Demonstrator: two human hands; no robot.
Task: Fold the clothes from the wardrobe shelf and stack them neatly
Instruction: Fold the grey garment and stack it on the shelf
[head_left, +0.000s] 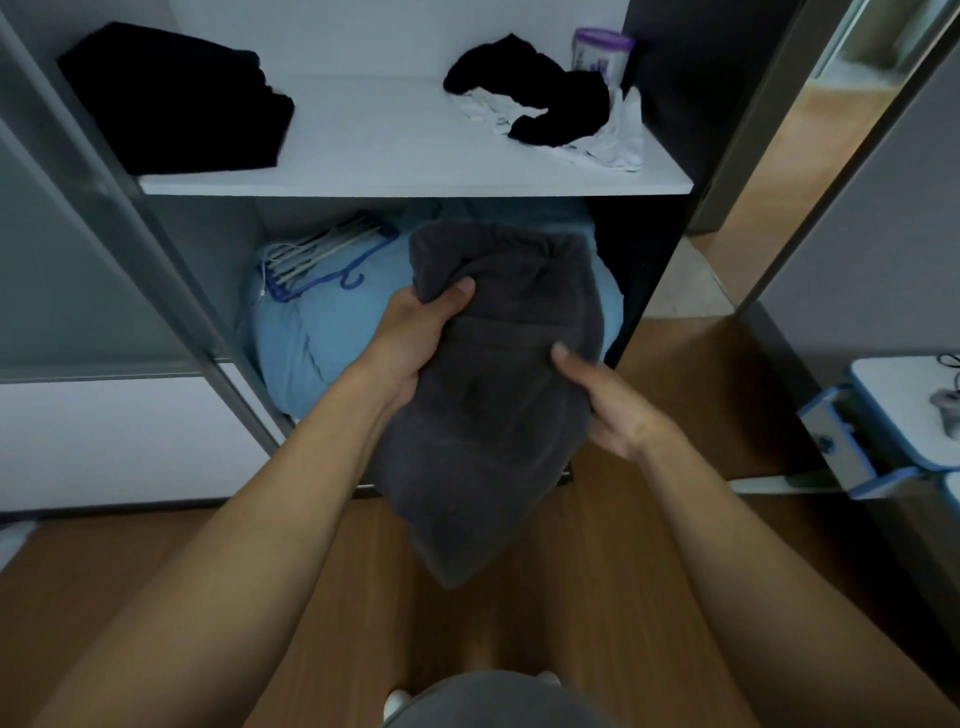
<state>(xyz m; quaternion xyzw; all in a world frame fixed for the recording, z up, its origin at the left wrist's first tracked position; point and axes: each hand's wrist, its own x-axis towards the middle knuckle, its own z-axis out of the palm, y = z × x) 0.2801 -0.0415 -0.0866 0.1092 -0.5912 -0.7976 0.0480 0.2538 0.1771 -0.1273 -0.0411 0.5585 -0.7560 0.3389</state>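
Standing on a brown wooden floor (649, 519), a person faces an open wardrobe with a white shelf (395, 156). On the left end of the shelf sits a neat pile of black clothes (176, 98). On the right end lies a messy heap of black and white clothes (545, 104), and a tub with a purple lid (602, 49) stands just behind it. Under the shelf is a big blue bundle (322, 338) with some hangers (322, 254) on top.

The grey cloth (498, 405) is held in front of the shelf and lower than it, over the floor. It looks thick and soft, folded over, with its bottom end hanging down. The left hand (415, 338) grips its top left edge. The right hand (608, 400) holds its right side. Each thumb lies on top, and the hands are apart.

The marks on the tub are too blurry to read.
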